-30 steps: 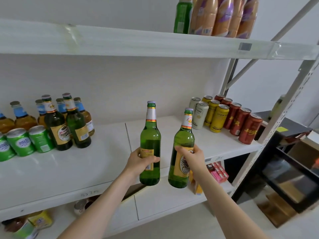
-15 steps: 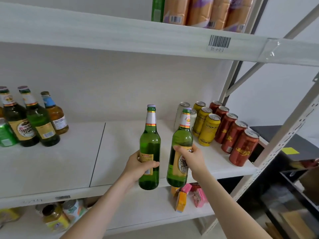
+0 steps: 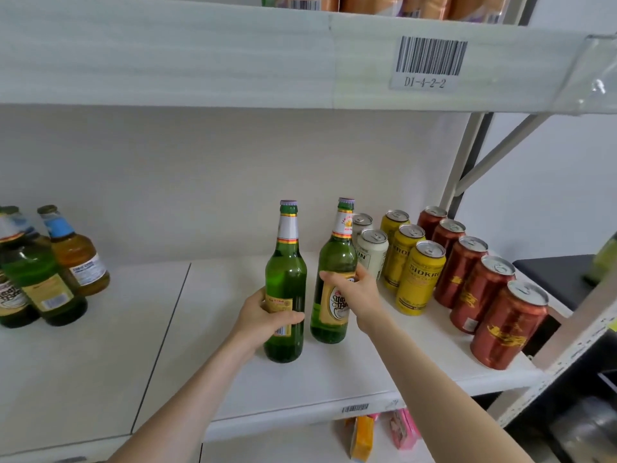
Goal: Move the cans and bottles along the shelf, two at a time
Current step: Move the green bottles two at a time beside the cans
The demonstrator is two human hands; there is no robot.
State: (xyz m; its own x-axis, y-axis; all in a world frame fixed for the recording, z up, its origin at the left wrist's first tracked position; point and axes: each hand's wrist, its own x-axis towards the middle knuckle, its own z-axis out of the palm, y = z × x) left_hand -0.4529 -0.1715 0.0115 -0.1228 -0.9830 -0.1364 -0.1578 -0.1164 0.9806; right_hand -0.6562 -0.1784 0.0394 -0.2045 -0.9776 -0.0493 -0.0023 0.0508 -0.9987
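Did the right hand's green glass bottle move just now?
Yes. The green glass bottle in the right hand moved inward over the white shelf, nearer the white metal cans.

White shelf (image 3: 100, 379): cans (image 3: 420, 279) standing right, bottles (image 3: 43, 282) standing left.

Plain white wall (image 3: 200, 178) behind pale metal shelving (image 3: 167, 61)

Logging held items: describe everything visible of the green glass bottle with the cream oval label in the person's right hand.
The green glass bottle with the cream oval label is capped, with a white-and-red neck label above a gold band. It is nearly upright, base at the white shelf board; whether it rests there is unclear. The right hand grips its shoulder. White cans stand behind it.
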